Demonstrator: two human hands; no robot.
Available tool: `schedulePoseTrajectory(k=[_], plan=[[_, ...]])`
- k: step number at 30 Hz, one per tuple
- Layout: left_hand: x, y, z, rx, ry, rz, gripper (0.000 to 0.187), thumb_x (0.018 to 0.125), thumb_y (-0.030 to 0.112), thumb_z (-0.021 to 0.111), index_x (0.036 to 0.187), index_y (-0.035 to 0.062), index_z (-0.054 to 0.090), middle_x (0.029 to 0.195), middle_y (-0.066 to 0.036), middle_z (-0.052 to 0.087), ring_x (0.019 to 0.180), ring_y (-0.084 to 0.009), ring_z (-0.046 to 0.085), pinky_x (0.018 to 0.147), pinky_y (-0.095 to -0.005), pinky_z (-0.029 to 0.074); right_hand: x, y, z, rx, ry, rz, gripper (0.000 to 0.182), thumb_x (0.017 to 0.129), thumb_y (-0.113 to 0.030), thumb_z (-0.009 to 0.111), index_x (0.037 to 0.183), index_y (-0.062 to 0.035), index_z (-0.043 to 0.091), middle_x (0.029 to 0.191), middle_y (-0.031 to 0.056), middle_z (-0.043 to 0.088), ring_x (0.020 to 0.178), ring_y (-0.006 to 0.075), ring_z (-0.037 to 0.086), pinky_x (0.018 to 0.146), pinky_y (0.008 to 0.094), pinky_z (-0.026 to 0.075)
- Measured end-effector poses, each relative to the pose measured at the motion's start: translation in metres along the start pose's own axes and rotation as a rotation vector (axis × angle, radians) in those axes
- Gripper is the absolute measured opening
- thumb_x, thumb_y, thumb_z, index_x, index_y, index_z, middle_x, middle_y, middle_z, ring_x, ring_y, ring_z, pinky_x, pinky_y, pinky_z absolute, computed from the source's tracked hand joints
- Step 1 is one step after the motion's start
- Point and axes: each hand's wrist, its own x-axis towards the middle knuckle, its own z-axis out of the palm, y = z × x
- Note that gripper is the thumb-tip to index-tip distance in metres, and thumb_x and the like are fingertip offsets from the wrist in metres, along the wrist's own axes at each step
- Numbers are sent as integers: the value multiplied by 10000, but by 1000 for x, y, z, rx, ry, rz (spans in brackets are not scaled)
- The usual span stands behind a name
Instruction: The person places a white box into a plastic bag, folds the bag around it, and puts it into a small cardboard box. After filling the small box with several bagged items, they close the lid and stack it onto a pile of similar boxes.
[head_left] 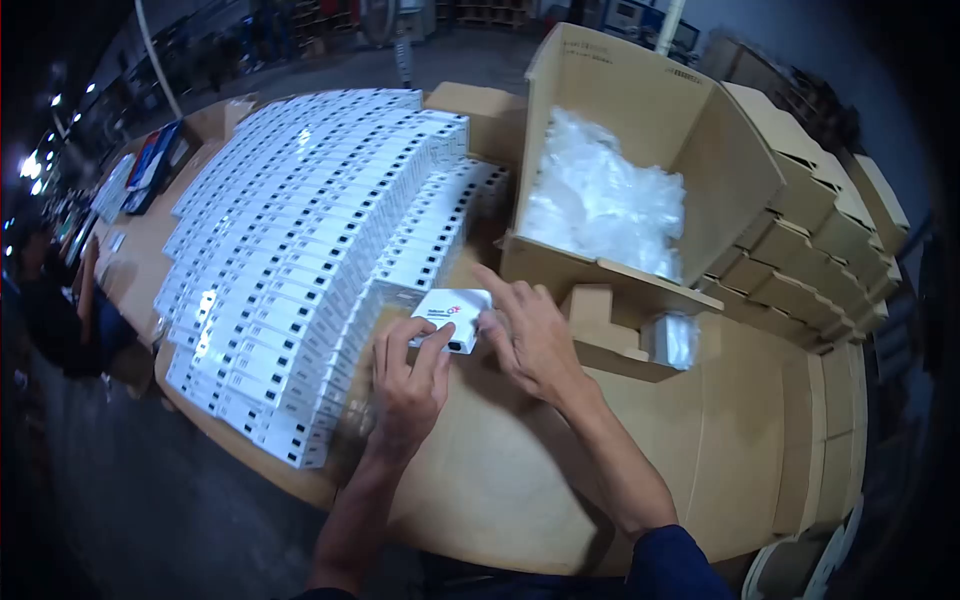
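Near the middle of the view I see a small white box (452, 318) with a red and dark logo on top and a black socket at its near edge. My left hand (410, 378) grips it from the left, the fingertips resting on its top face. Beside its right edge is my right hand (535, 340), with fingers spread and the index stretched forward. The right thumb lies close to the box's edge; whether it touches cannot be made out. Rows of similar white boxes (290, 230) are stacked high to the left.
A large cardboard carton (710, 160) holding clear plastic bags (600, 200) stands behind my right hand. In front of it is a small open carton (615, 355) with a wrapped item (674, 340). Folded cartons (820, 250) line the right side. Another person (65, 290) is at far left.
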Motion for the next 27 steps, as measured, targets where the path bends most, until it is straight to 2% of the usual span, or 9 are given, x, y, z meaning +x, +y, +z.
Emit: schedulePoseTrajectory(k=[2,5,10,12,18,21,22,25,27], plan=[[13,10,6,-33,19,69,465,732,-54,806,1172,77,735,1133,-100,597,1105,-323,585,937,-459,507,-1,8,-9,240,-55,60,645,1066,-364,566,1626,-145,332,931,203,664,920,349,691,875,444,539],[34,18,20,-103,44,202,480,714,-47,831,1170,73,741,1128,-102,596,1086,-327,596,909,-451,522,3,3,-38,612,-117,301,578,1083,-348,544,1596,-128,393,1014,194,681,984,289,696,885,437,534],[109,46,29,-447,-116,258,341,809,-40,756,1137,36,700,1161,-153,603,1061,-335,634,895,-428,534,17,38,-80,1102,10,394,187,1079,-98,542,1190,-5,659,1093,63,663,961,126,656,744,262,627],[139,46,47,-553,-99,198,265,858,-21,704,1115,39,695,1079,-157,643,991,-329,673,859,-410,552,24,55,-103,957,113,322,201,1085,-75,508,1127,31,673,1136,73,639,923,126,643,791,303,675],[205,35,148,-298,-332,411,186,863,86,751,1040,30,733,1022,-151,663,981,-355,676,840,-429,553,44,99,-154,142,274,351,221,967,-74,589,1110,-62,757,747,87,661,820,180,621,753,377,533],[223,33,193,-91,-392,500,185,876,169,765,1017,49,767,1005,-169,689,955,-369,687,844,-452,555,45,107,-162,-26,308,342,286,941,-135,617,1188,-99,759,871,136,693,834,267,621,834,412,535],[228,34,203,-9,-414,538,192,880,195,768,1010,53,776,999,-175,702,940,-374,692,844,-460,555,44,109,-163,-46,304,387,334,923,-150,623,1229,-109,752,1032,186,693,876,311,626,904,431,518],[245,31,217,-103,-658,408,211,887,215,773,994,33,777,971,-201,738,885,-384,711,834,-485,555,41,125,-162,-84,333,314,310,943,-203,692,1244,-163,756,1020,164,655,893,255,634,850,382,530],[248,32,212,-243,-530,337,212,903,161,755,1032,-5,728,949,-219,749,862,-400,721,811,-471,560,41,138,-160,-125,344,288,342,927,-260,732,1251,-154,752,1076,182,661,932,289,650,876,399,533]])
